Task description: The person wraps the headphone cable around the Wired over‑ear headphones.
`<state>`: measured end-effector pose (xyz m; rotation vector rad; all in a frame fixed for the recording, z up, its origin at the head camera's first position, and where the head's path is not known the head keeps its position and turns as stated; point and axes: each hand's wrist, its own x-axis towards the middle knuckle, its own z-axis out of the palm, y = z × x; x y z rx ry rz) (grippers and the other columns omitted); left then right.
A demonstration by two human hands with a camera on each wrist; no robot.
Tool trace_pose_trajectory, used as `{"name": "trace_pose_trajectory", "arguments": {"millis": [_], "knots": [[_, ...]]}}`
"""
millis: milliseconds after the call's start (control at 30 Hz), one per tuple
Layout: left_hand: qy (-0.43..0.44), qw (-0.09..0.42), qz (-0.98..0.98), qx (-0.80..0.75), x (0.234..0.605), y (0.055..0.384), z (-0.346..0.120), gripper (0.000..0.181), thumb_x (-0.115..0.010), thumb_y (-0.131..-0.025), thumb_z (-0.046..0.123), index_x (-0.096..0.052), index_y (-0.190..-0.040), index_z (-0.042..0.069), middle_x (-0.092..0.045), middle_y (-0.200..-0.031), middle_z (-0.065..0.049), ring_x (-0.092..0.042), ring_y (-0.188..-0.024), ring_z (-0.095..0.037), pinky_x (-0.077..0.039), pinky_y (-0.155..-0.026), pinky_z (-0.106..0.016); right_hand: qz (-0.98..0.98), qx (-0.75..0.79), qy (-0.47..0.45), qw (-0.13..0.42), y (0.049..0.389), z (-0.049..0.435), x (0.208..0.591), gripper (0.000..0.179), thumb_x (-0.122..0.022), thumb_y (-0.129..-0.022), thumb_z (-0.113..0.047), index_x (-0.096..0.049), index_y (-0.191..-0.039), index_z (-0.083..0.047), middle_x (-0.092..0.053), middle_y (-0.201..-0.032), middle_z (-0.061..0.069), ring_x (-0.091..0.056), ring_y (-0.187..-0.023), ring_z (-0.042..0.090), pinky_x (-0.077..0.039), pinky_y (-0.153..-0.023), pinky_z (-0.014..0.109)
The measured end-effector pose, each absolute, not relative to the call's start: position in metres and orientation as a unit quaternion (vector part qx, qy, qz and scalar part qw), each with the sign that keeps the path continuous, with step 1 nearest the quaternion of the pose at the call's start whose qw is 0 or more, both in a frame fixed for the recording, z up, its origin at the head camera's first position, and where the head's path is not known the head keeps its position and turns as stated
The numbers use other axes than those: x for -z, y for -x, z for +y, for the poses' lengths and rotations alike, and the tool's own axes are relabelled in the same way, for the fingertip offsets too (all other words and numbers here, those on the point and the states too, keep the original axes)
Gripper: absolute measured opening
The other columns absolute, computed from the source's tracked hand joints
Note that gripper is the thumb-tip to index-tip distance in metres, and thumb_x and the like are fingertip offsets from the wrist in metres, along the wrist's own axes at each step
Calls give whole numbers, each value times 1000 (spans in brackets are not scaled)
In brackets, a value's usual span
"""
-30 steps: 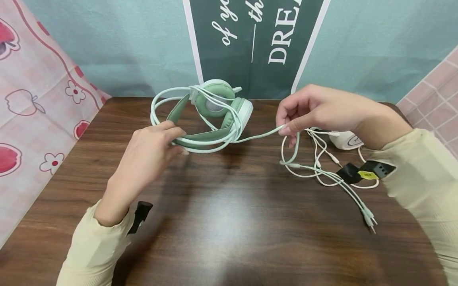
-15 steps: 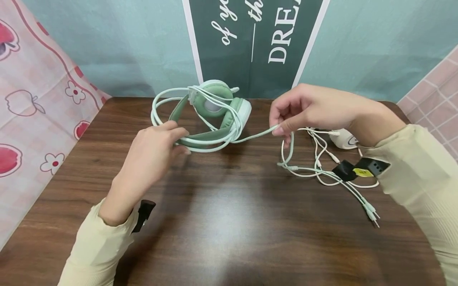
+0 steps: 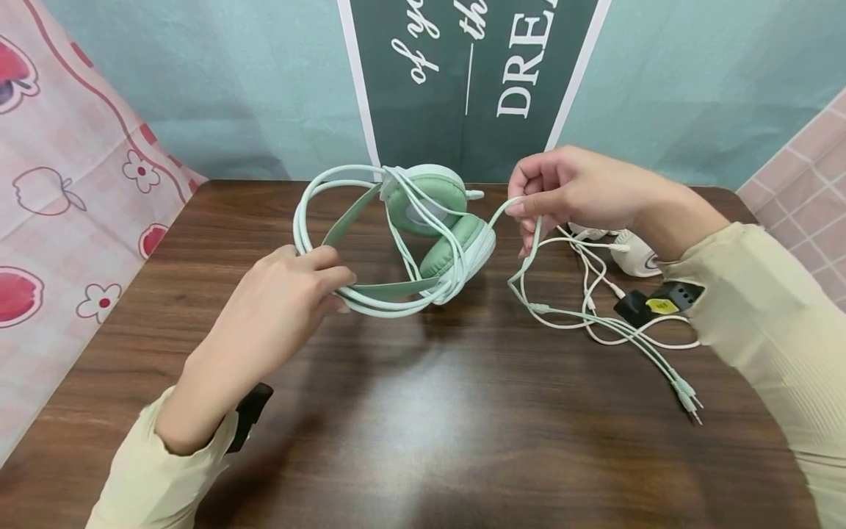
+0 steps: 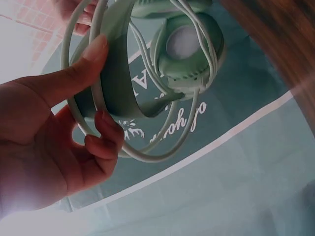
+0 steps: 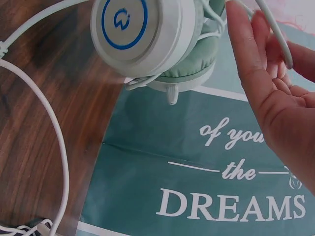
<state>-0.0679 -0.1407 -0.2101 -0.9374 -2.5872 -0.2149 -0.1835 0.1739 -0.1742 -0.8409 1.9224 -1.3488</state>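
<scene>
My left hand [image 3: 284, 294] grips the band of mint-green and white headphones [image 3: 429, 192], with loops of pale green cable wound along the band and over the ear cups. Thumb and fingers close round the headband [image 4: 118, 64] and cable loops in the left wrist view. To the right, my right hand [image 3: 581, 187] pinches the headphone cable [image 3: 500, 211] between thumb and forefinger. From there its tail drops to a splitter and two metal-tipped plugs [image 3: 687, 397] at the right. In the right wrist view, a white ear cup [image 5: 123, 29] with a blue ring shows beside this hand.
A tangled white cable [image 3: 591, 283] and a white device [image 3: 636, 255] lie on the brown wooden table [image 3: 423, 433] beneath my right arm. A teal cloth with a lettered dark green panel [image 3: 456, 132] hangs behind. Pink patterned cloth [image 3: 73, 220] borders the left.
My left hand has tilted the headphones and swung the ear cups right and nearer me. My right hand, after shifting left, has risen slightly; the cable span between the hands is shorter.
</scene>
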Motion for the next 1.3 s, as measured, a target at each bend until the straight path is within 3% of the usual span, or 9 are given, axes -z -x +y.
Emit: {"name": "trace_pose_trajectory", "arguments": {"millis": [167, 300, 433, 633, 833, 1067, 1300], "knots": [[345, 186, -916, 84, 208, 64, -145, 24, -81, -61, 9, -61, -75, 14, -47, -72, 4, -44, -59, -24, -37, -57, -34, 730, 528, 303, 311, 183, 169, 176, 6, -49, -91, 3, -46, -86, 4, -52, -63, 16, -57, -56, 27, -50, -66, 49], [359, 186, -910, 92, 205, 63, -150, 24, -80, -62, 10, -62, -76, 15, -47, -72, 6, -44, -58, -22, -37, -56, -33, 725, 538, 304, 304, 182, 166, 175, 9, -51, -90, 0, -46, -85, 3, -50, -60, 13, -54, -50, 25, -51, -56, 40], [380, 184, -901, 100, 200, 63, -157, 25, -80, -62, 10, -62, -77, 16, -46, -72, 9, -43, -58, -18, -36, -54, -30, 734, 524, 324, 286, 181, 162, 172, 14, -55, -89, -2, -45, -82, 5, -47, -54, 12, -50, -43, 26, -44, -45, 33], [412, 161, -892, 91, 197, 66, -173, 26, -78, -63, 13, -64, -84, 18, -45, -77, 14, -44, -64, -9, -38, -57, -27, 785, 458, 332, 251, 178, 159, 161, 24, -63, -85, -8, -45, -77, 5, -41, -48, 9, -38, -40, 23, -34, -39, 33], [426, 139, -889, 97, 194, 67, -178, 28, -78, -65, 18, -66, -89, 22, -46, -80, 16, -43, -68, -4, -38, -59, -25, 832, 378, 334, 229, 177, 159, 145, 26, -70, -80, -13, -50, -73, 2, -40, -48, 8, -36, -40, 19, -32, -39, 31], [450, 139, -872, 133, 195, 69, -178, 25, -78, -63, 17, -66, -85, 21, -48, -78, 16, -43, -66, -2, -39, -58, -23, 838, 303, 394, 226, 180, 167, 135, 8, -64, -85, -9, -61, -78, -7, -43, -55, 7, -40, -46, 15, -35, -42, 29], [463, 119, -867, 139, 200, 71, -179, 28, -80, -59, 16, -61, -79, 21, -47, -77, 15, -43, -64, -5, -40, -58, -24, 879, 303, 334, 151, 189, 179, 133, 6, -69, -79, -7, -65, -76, -8, -48, -54, 10, -44, -48, 16, -34, -47, 29]]}}
